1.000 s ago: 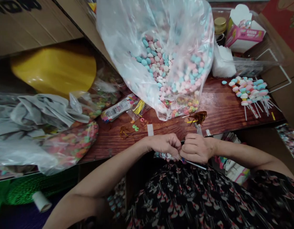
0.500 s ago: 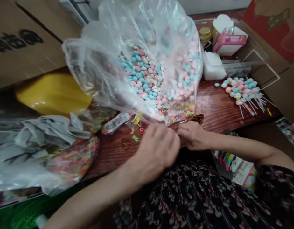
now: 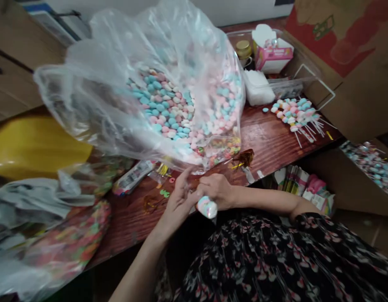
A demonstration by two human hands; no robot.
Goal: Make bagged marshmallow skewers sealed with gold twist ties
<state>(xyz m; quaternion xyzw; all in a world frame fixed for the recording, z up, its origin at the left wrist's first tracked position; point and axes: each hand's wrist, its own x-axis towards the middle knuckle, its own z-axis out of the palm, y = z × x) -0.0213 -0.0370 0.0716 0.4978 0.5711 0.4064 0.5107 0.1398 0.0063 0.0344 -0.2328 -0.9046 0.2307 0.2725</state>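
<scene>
Candy skewer above wooden tabletop

The candy cluster is swirly pink, white and baby blue, same as the bagged candies (so pretty tbh). The worktop is reddish-brown woodgrain, and the blouse is black with pinkish-white florals.

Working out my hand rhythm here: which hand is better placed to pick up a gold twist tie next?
Left, probably. The left hand looks free, its fingers open beside the wrapped candy pop, and a gold twist tie lies close by on the wooden table. The right hand appears closed on the pop.
</scene>
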